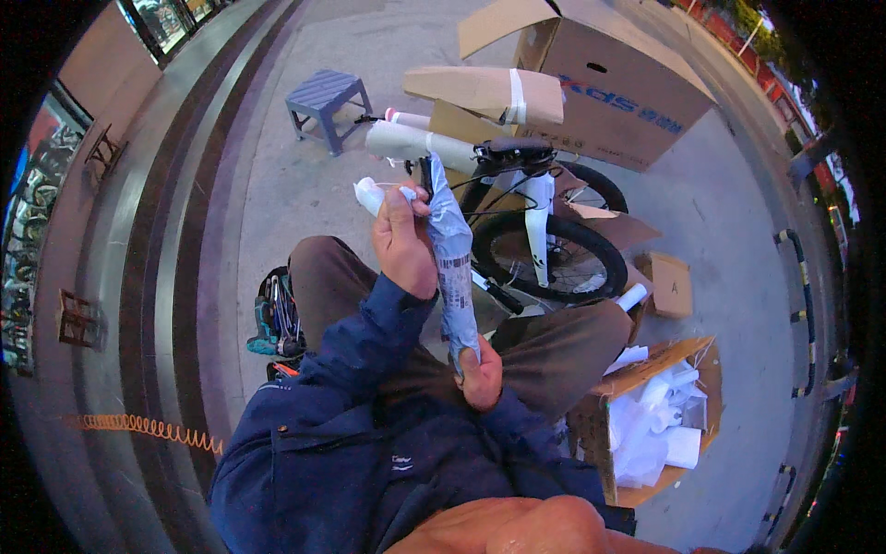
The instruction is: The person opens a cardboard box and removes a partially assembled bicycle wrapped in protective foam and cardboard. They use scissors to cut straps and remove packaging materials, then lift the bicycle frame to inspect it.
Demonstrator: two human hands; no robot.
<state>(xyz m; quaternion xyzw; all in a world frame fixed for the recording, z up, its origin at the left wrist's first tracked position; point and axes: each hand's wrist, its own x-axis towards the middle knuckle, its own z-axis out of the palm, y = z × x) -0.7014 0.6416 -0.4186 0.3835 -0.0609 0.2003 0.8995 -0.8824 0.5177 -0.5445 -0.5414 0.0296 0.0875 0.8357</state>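
A long, narrow package in pale plastic wrap (453, 277), bearing a printed label, stands slanted before my chest. Its lower end is gripped by my right hand (481, 374). Beside its upper end, my left hand (403, 242) pinches a piece of white foam wrap (370, 196) between thumb and fingers. Whether the left fingers also touch the package is hard to tell. A dark part (424, 176) shows by the package's top. Just beyond lies a partly wrapped bicycle, with a white fork (536, 228), a black tyre (484, 253) and a dark saddle (516, 154).
A grey plastic stool (325, 97) stands ahead left. Tools, including a teal power drill (263, 325), lie left of my knee. Right are a carton of foam scraps (602, 450) and a small box (670, 284). A large open carton (609, 90) stands behind the bicycle; steps (163, 228) run along the left.
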